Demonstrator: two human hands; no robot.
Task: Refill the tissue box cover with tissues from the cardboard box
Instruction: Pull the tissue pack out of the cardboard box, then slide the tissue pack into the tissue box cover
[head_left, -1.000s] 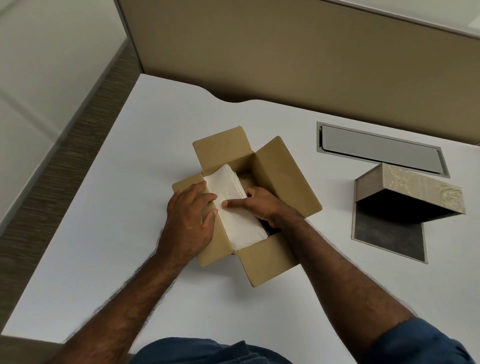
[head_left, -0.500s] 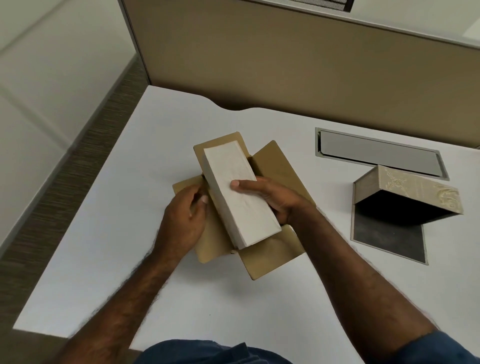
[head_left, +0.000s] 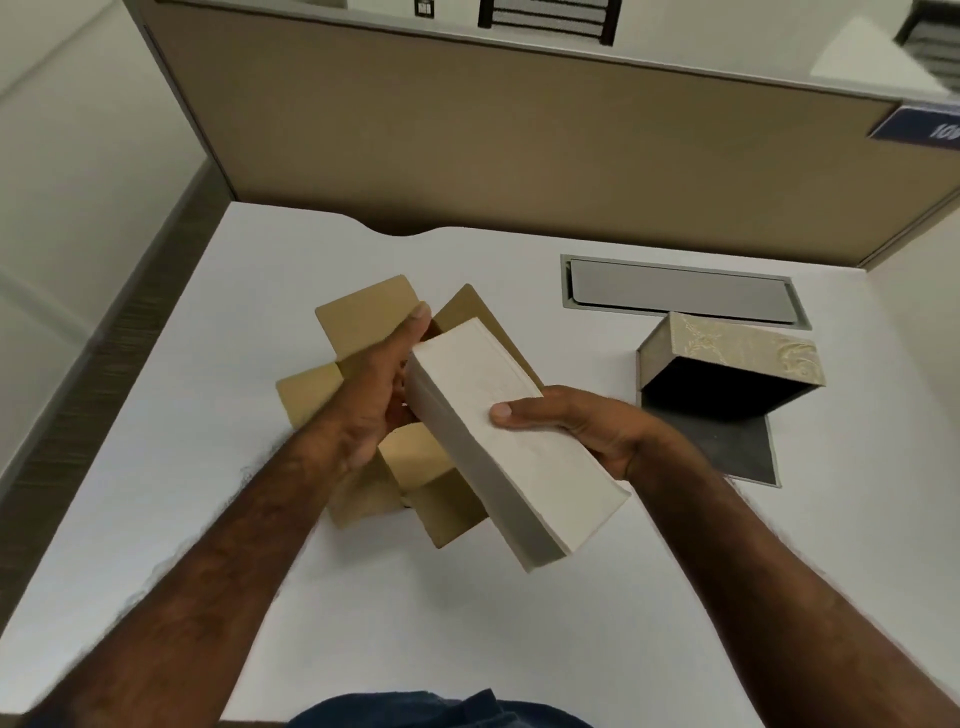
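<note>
The stack of tissues (head_left: 498, 431) is off-white, faintly embossed on top. Under it, the cardboard box (head_left: 363, 322) is plain tan-brown. To the right of the cardboard box, the tissue box cover (head_left: 743, 348) is beige-grey with a pale cream floral scroll pattern, black inside, over a dark grey base panel (head_left: 727, 447). The table (head_left: 208, 467) is white; the partition (head_left: 519, 145) behind it is khaki brown

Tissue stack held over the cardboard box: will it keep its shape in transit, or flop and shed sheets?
Probably keeps shape for now: the tissue stack reads as a straight-edged block, unbent, though the near end overhangs both hands. Likely light: the right hand and left hand clamp only its sides. No wrapper is visible, so loose top sheets might slide if it tilts further.
</note>
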